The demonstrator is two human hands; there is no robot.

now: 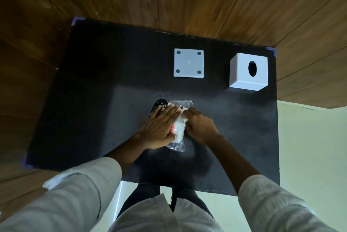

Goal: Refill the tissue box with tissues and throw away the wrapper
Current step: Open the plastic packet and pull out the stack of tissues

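A tissue pack (178, 128) in a clear and black-red plastic wrapper lies at the middle of the black table (93, 100). My left hand (159, 128) presses flat on its left side, fingers spread over the wrapper. My right hand (200, 125) pinches the wrapper's right edge near the top. The white cube tissue box (247, 71) with a dark oval hole stands at the back right. Its white square base lid (188, 65) lies flat to the left of it, showing round feet at its corners.
A wooden wall rises behind and to the left of the table. Pale floor shows at the right and below the table's front edge. Blue tape marks the table corners (272, 51).
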